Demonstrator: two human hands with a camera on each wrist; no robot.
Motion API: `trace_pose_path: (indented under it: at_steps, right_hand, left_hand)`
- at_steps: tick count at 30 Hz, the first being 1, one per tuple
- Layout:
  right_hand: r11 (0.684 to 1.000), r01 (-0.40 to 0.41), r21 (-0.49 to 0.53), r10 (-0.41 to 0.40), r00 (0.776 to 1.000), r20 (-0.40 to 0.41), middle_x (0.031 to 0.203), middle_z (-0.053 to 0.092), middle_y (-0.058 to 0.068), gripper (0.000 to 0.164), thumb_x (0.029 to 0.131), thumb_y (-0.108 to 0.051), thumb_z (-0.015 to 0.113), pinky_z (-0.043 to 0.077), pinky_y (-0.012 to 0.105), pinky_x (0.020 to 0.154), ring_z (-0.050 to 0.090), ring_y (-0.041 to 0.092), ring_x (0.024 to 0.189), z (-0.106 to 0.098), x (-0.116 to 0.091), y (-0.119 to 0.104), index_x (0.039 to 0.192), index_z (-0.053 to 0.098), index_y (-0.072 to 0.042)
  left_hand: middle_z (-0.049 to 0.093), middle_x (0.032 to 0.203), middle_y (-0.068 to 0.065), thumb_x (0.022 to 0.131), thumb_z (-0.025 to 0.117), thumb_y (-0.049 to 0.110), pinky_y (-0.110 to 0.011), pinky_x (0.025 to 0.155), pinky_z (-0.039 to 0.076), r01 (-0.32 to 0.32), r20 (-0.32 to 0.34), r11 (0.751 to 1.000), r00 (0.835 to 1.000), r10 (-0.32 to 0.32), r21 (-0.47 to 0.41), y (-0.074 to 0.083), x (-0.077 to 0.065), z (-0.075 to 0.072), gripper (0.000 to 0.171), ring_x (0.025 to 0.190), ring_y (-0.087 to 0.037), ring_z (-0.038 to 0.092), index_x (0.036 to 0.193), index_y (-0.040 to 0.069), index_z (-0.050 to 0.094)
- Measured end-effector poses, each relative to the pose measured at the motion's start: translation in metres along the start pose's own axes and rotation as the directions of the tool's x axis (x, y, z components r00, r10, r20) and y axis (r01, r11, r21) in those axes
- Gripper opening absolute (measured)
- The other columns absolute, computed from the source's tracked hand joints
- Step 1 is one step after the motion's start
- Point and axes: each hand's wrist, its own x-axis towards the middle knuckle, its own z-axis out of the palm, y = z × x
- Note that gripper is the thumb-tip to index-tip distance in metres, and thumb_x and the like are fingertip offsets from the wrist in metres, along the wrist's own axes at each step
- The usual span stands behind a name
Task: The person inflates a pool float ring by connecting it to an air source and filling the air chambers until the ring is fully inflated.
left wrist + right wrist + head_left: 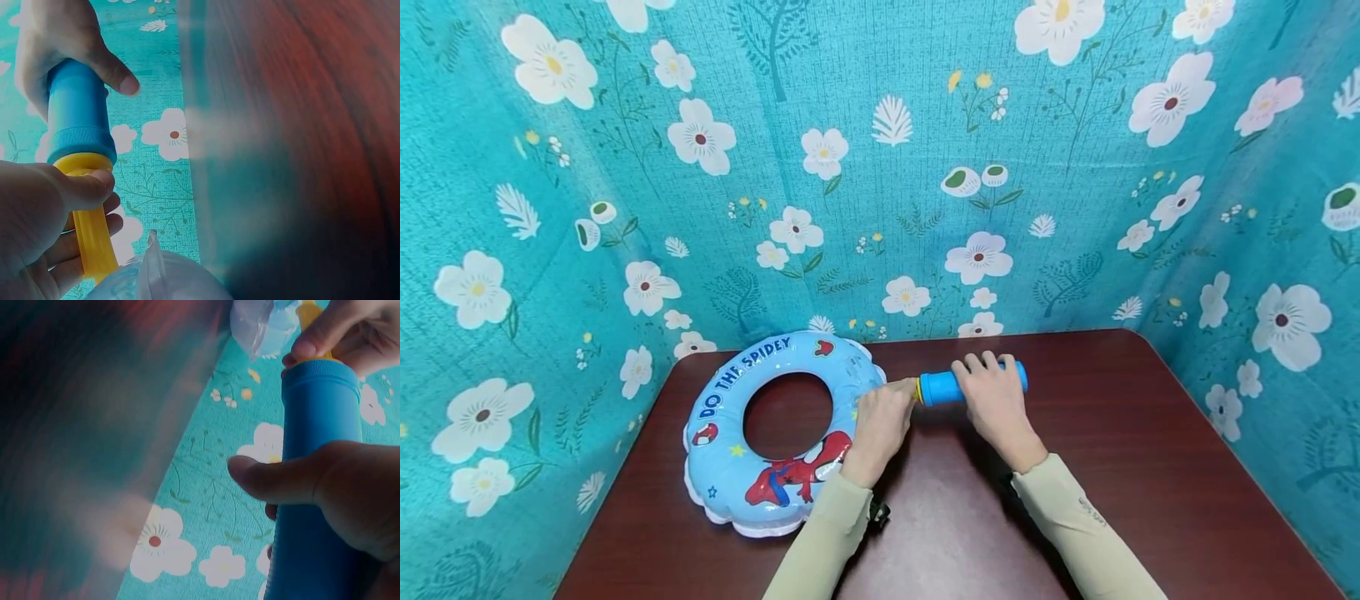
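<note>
While the left hand (pixel 882 423) is gripping the yellow nozzle (pixel 95 240), the right hand (pixel 995 406) is grasping the blue pump (pixel 942 388). The pump is extending rightward from beside the swim ring (pixel 713 454), the nozzle facing it.

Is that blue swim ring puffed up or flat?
Puffed up: the swim ring looks plump and rounded around its open middle. Whether it is completely full, I cannot tell.
</note>
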Motion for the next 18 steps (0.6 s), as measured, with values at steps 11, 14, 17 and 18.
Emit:
trace_pose_path:
  at_steps: [11,14,17,18]
  right_hand:
    - [0.991,-0.090,0.102,0.094,0.995,-0.038,0.103,0.075,0.013,0.048,0.065,-0.004,0.088,0.047,0.056,0.089,0.063,0.037,0.098,-0.006,-0.003,0.045,0.111,0.075,-0.009]
    - [0.985,-0.134,0.106,0.140,0.989,-0.053,0.105,0.076,0.016,0.049,0.062,-0.003,0.089,0.046,0.059,0.092,0.062,0.040,0.099,-0.011,-0.007,0.065,0.109,0.075,-0.007]
    - [0.977,-0.182,0.114,0.189,0.980,-0.061,0.107,0.076,0.019,0.052,0.059,-0.001,0.091,0.044,0.061,0.097,0.061,0.042,0.101,-0.017,-0.010,0.082,0.108,0.075,-0.005]
    - [0.974,-0.194,0.117,0.202,0.977,-0.065,0.108,0.076,0.019,0.053,0.058,0.000,0.091,0.043,0.062,0.098,0.061,0.042,0.101,-0.019,-0.011,0.087,0.109,0.075,-0.004]
  left_hand:
    - [0.075,0.086,0.005,0.101,0.076,0.015,-0.031,0.056,0.055,0.008,-0.006,1.000,1.000,-0.008,0.011,-0.002,0.001,-0.001,0.008,0.072,-0.017,0.071,0.094,0.016,0.072]
    - [0.072,0.082,0.005,0.101,0.075,0.015,-0.028,0.053,0.050,0.015,0.001,1.000,1.000,-0.015,0.003,-0.002,0.001,-0.001,0.012,0.068,-0.017,0.069,0.090,0.016,0.070]
    - [0.068,0.078,0.006,0.102,0.074,0.017,-0.025,0.049,0.043,0.019,0.005,1.000,1.000,-0.019,0.002,-0.003,0.002,-0.001,0.016,0.064,-0.016,0.065,0.088,0.017,0.068]
    - [0.066,0.077,0.006,0.102,0.074,0.017,-0.024,0.048,0.040,0.020,0.005,1.000,1.000,-0.020,0.005,-0.003,0.002,-0.001,0.018,0.063,-0.016,0.063,0.086,0.017,0.067]
